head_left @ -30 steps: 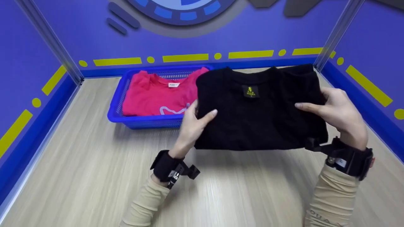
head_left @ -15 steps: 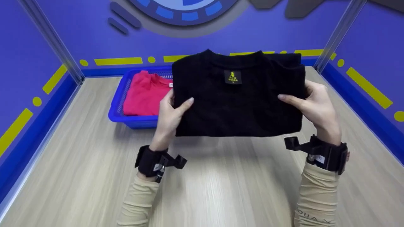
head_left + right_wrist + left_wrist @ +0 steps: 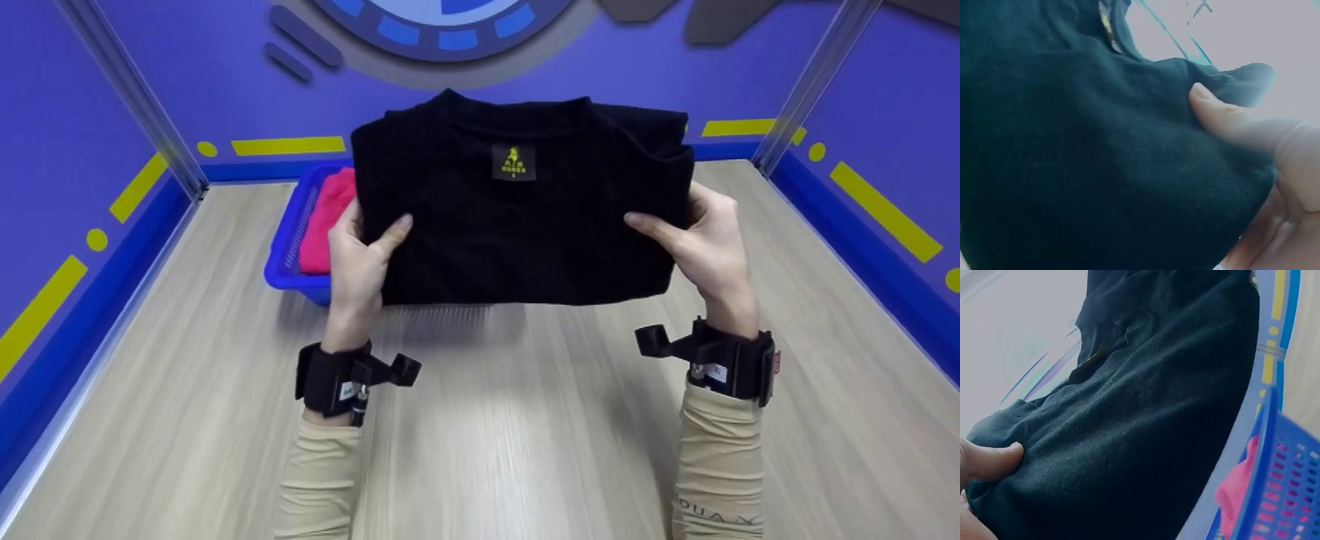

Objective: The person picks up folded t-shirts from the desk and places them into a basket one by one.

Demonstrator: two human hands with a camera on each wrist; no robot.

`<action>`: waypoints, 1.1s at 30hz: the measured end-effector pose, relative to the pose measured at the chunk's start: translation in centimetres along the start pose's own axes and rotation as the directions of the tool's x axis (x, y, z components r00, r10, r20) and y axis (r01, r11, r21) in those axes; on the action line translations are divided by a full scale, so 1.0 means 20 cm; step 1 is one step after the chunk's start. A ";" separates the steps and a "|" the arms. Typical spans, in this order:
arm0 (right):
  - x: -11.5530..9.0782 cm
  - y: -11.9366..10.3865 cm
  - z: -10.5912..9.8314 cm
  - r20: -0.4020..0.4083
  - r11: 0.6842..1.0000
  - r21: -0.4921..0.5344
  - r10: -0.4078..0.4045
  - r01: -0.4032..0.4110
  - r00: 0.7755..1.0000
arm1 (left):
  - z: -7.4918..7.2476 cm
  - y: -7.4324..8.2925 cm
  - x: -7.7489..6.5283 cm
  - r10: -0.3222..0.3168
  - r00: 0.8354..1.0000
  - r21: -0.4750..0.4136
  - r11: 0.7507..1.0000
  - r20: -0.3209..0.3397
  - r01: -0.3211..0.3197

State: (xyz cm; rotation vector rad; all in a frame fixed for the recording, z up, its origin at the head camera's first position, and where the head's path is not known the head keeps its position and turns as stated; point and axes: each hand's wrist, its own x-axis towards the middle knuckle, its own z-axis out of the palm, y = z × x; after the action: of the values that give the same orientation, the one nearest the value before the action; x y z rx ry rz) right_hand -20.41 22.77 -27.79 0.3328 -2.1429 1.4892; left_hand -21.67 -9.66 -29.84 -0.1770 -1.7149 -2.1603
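A folded black T-shirt (image 3: 517,232) hangs upright above the table, its collar at the top and a dark neck label (image 3: 514,163) with yellow print facing me. My left hand (image 3: 356,259) grips its left edge, thumb in front and the other fingers hidden behind. On the opposite edge my right hand (image 3: 712,244) holds it the same way. Behind the shirt stands a blue plastic basket (image 3: 283,259), mostly covered by it in the head view. A strip of pink-red garment (image 3: 326,229) shows inside the basket, and the left wrist view catches the basket's perforated side (image 3: 1292,489).
The wood-grain table (image 3: 525,435) is bounded by a blue-purple back panel (image 3: 187,90) and side panels with yellow marks. Metal posts (image 3: 817,82) rise at the two back corners. Each wrist wears a black camera strap (image 3: 334,379).
Both hands have carried the black T-shirt to the left and upward. It now covers most of the basket and the pink-red garment, which were largely in sight a second ago.
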 end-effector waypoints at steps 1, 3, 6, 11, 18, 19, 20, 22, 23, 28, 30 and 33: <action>0.00 0.00 0.01 -0.002 1.000 0.006 -0.015 0.015 1.000 | -0.01 0.00 0.00 0.008 1.000 0.002 1.000 -0.011 -0.008; 0.01 0.00 0.04 -0.006 0.999 0.021 -0.036 0.036 0.999 | -0.02 0.01 0.01 0.022 0.999 0.006 1.000 -0.031 -0.021; 0.02 0.01 0.07 -0.016 0.998 0.047 -0.049 0.050 0.999 | -0.04 0.02 0.02 0.041 0.998 0.022 0.999 -0.041 -0.040; 0.05 0.04 0.14 -0.031 0.998 0.059 -0.034 0.036 0.999 | -0.08 0.01 0.04 0.045 0.998 0.040 0.998 -0.040 -0.043; 0.20 0.05 0.27 0.023 0.998 -0.009 -0.063 0.063 0.998 | -0.15 0.04 0.14 0.036 0.997 0.100 0.995 -0.075 -0.028; 0.22 0.05 0.29 0.026 0.998 -0.017 -0.066 0.067 0.997 | -0.16 0.05 0.16 0.035 0.997 0.115 0.993 -0.075 -0.026; 0.24 0.05 0.31 0.025 0.997 -0.028 -0.069 0.070 0.997 | -0.17 0.06 0.19 0.032 0.997 0.127 0.992 -0.077 -0.022; 0.29 0.04 0.35 0.031 0.997 -0.041 -0.066 0.067 0.997 | -0.19 0.07 0.23 0.030 0.996 0.147 0.989 -0.083 -0.017; 0.30 0.04 0.37 0.035 0.997 -0.044 -0.059 0.060 0.998 | -0.20 0.08 0.25 0.024 0.996 0.146 0.989 -0.088 -0.011; 0.35 0.02 0.48 0.055 1.000 -0.016 -0.013 0.014 0.998 | -0.26 0.08 0.33 0.018 0.996 0.166 0.986 -0.092 -0.002; 0.36 0.03 0.53 0.059 1.000 0.013 0.009 -0.010 0.998 | -0.30 0.06 0.37 0.009 0.995 0.176 0.984 -0.100 0.009; 0.38 0.09 0.62 0.074 0.996 0.074 0.052 -0.058 0.996 | -0.36 0.02 0.41 -0.021 0.991 0.180 0.983 -0.130 0.045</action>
State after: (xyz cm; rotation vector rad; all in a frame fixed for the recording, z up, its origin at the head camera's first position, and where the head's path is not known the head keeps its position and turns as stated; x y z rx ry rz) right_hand -30.87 12.65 -28.47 0.3623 -2.1714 1.6160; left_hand -28.24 -18.33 -28.61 0.0389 -1.8405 -1.9759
